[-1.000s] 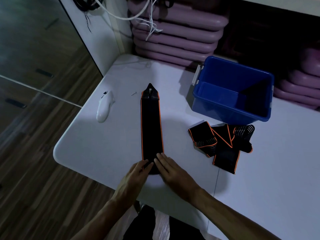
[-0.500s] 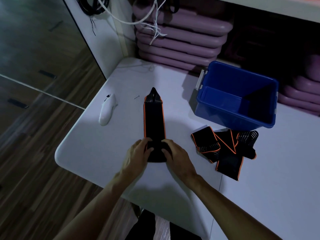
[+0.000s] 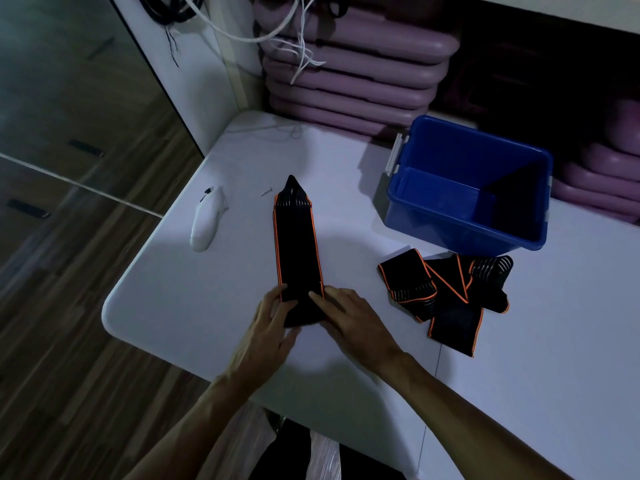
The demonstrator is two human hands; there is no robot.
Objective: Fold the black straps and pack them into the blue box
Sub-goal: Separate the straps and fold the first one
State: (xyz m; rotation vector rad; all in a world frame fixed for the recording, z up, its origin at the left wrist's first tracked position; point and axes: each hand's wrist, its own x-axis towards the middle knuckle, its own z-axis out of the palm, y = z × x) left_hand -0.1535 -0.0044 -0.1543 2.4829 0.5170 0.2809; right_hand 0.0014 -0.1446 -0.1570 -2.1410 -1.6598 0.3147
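Observation:
A long black strap (image 3: 296, 247) with orange edges lies flat on the white table (image 3: 173, 299), its pointed end away from me. Its near end is folded over into a short roll. My left hand (image 3: 268, 327) and my right hand (image 3: 346, 320) press on that folded end from either side, fingers on the fabric. A second black strap (image 3: 446, 292) lies crumpled to the right, just in front of the blue box (image 3: 467, 188). The box stands open with nothing visible inside.
A white handheld device (image 3: 207, 220) lies at the table's left, and a small screw (image 3: 266, 192) beside the strap's tip. Stacked purple pads (image 3: 353, 74) and hanging white cables (image 3: 298, 46) are behind the table. Wooden floor lies to the left.
The strap's near end has been folded away from me, so the strap looks shorter. Both hands moved forward with the fold and now press on it.

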